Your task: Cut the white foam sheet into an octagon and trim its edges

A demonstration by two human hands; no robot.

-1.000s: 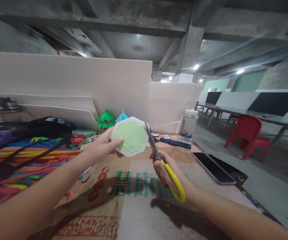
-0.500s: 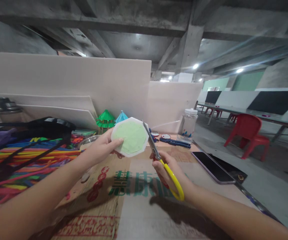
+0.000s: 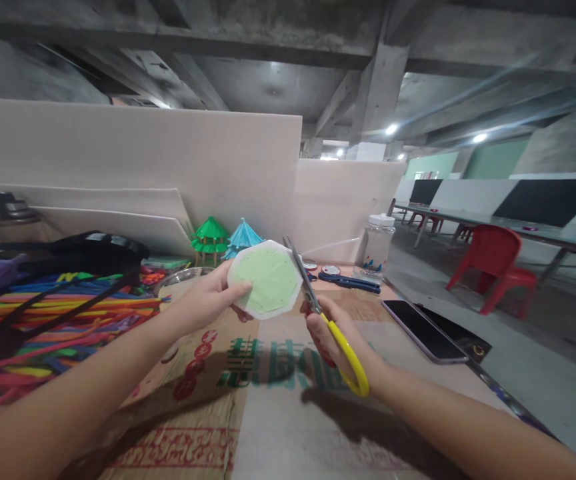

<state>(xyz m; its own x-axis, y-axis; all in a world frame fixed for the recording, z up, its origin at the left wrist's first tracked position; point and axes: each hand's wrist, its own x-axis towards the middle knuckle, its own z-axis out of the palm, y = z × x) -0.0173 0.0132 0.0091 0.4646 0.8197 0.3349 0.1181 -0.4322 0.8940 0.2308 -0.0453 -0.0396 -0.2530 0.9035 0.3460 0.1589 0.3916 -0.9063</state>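
My left hand [image 3: 223, 291] pinches the left edge of a pale green octagonal piece with a white border [image 3: 267, 277], thumb on its face. My right hand [image 3: 335, 333] grips scissors with yellow and red handles [image 3: 345, 353]. Their blades point up and to the left, at the right edge of the octagon. Whether the blades bite into the border is hard to tell. Both hands are raised above a printed cardboard sheet [image 3: 193, 427].
Behind stand a green paper pavilion [image 3: 211, 237] and a blue one [image 3: 243, 235]. Colourful strips [image 3: 58, 313] and a black bag [image 3: 93, 250] lie left. A clear jar [image 3: 377, 247], dark pliers-like tools [image 3: 351, 283] and a phone [image 3: 423, 331] are right.
My left hand and the octagon have shifted slightly right and down. The scissors are still at its right edge, and more of the blue pavilion shows.
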